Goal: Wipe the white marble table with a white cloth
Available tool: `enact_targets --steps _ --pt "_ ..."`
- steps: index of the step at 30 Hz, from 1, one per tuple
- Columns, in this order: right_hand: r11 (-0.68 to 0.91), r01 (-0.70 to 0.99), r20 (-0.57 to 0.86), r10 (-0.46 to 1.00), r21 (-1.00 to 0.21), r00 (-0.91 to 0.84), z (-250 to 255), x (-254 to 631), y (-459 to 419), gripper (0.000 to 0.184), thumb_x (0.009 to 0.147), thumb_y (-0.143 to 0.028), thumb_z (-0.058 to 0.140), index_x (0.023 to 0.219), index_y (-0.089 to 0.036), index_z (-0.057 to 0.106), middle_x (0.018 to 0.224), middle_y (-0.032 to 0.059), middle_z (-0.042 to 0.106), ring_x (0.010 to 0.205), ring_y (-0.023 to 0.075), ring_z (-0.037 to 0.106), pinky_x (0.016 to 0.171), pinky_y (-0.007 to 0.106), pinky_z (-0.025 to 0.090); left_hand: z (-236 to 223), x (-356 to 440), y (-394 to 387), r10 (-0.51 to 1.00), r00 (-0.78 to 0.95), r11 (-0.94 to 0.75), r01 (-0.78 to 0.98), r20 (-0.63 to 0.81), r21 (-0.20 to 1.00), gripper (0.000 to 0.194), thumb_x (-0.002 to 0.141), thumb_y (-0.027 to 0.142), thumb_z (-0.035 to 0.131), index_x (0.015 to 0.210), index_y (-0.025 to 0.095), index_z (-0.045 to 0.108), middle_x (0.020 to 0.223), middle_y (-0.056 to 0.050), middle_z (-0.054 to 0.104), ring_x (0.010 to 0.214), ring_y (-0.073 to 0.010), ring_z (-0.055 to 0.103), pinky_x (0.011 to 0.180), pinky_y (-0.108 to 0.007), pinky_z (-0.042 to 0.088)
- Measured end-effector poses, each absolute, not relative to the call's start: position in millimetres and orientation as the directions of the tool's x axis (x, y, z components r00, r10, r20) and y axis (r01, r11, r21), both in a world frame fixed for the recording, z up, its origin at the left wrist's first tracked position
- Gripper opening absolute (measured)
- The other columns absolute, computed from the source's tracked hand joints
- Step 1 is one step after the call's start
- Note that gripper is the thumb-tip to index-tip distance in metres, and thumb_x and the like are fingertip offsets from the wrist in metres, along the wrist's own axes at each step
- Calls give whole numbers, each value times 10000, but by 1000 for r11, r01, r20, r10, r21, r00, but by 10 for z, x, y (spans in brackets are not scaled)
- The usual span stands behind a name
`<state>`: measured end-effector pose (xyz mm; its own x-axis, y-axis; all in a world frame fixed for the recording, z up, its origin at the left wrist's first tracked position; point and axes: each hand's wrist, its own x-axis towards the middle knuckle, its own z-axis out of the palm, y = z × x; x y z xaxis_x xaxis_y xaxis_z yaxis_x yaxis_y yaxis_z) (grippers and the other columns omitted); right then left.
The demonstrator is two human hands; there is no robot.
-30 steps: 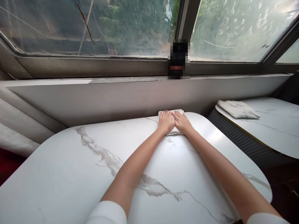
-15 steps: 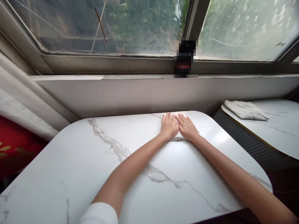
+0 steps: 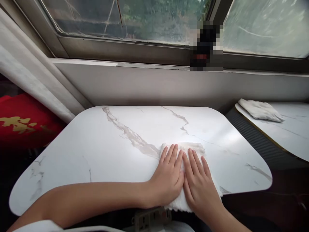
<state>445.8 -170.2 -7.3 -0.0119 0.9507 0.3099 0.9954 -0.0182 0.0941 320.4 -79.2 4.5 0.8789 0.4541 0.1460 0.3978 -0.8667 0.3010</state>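
A white cloth (image 3: 184, 147) lies folded at the near edge of the white marble-patterned table (image 3: 116, 167), its lower end reaching past that edge. My left hand (image 3: 169, 175) rests flat on the cloth's left half, fingers stretched forward. Beside it, my right hand (image 3: 200, 180) presses flat on the right half with the fingers slightly spread. The two hands touch or nearly touch around the thumbs and index fingers. Much of the cloth is hidden under them.
On a second marble-patterned table (image 3: 296, 129) at the right lies another folded white cloth (image 3: 260, 110). A window (image 3: 145, 22) stands above the sill behind. Left are a pale curtain (image 3: 31, 67) and red fabric (image 3: 26, 125). A power strip (image 3: 152, 219) shows below the near edge.
Both hands have drawn the cloth from the table's far edge back to its near edge, towards me. The view has also shifted a little.
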Motion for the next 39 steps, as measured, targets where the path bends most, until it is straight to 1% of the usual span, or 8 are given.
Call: enact_targets --steps 3,6,9,13,21,25,31,39 --pt "18 995 278 959 97 -44 -58 4406 -1629 705 869 -227 327 1476 -83 -2 1486 172 261 1374 320 186 1071 540 243 71 3115 -742 485 872 -822 426 73 377 534 973 322 228 1461 121 151 1528 -88 93 1397 -206 23 1144 -416 114" --pt "25 997 247 968 73 -42 -60 4463 -1285 659 880 -218 296 1474 -70 55 1486 170 263 1385 311 142 1080 545 215 47 3213 -473 569 821 -769 513 43 381 524 969 305 208 1448 93 197 1522 -97 132 1398 -204 47 1142 -426 110" --pt "20 999 211 977 27 -25 -62 4570 -719 605 890 -229 276 1460 -59 165 1494 158 247 1392 300 115 1098 528 172 -7 3398 -11 655 749 -735 600 101 316 506 958 263 187 1426 84 263 1505 -93 214 1393 -193 120 1143 -412 114" --pt "-28 998 186 982 -48 36 -46 4714 164 537 922 -247 218 1422 -63 289 1486 151 278 1380 273 186 1105 477 156 -52 3635 760 727 658 -686 688 196 238 490 946 212 190 1395 81 335 1474 -81 306 1371 -177 217 1139 -372 113" --pt "-20 995 252 967 -97 44 -46 4887 1183 504 905 -196 253 1383 -63 345 1449 169 349 1347 266 265 1083 467 171 -65 3871 1758 762 587 -642 740 271 203 447 937 185 229 1335 115 420 1411 -73 422 1309 -176 334 1111 -365 164" --pt "-6 996 275 961 -90 31 -61 4911 1235 492 914 -208 251 1371 -71 373 1430 166 382 1335 262 292 1083 450 177 -84 3885 1795 761 579 -642 739 294 204 438 938 179 226 1320 125 434 1393 -70 443 1294 -172 350 1111 -366 161" --pt "16 997 258 966 -82 5 -54 4858 1073 500 924 -223 254 1395 -83 346 1453 156 347 1348 245 276 1090 438 172 -95 3815 1581 791 544 -603 773 280 199 469 941 207 233 1364 64 376 1445 -98 365 1343 -190 277 1128 -375 119" --pt "49 993 254 967 -106 -20 -101 4369 -25 526 930 -244 205 1414 -64 303 1482 152 288 1386 244 175 1108 471 143 -91 3226 558 722 645 -691 696 251 197 494 943 227 235 1398 53 320 1477 -106 293 1377 -200 194 1146 -398 76"
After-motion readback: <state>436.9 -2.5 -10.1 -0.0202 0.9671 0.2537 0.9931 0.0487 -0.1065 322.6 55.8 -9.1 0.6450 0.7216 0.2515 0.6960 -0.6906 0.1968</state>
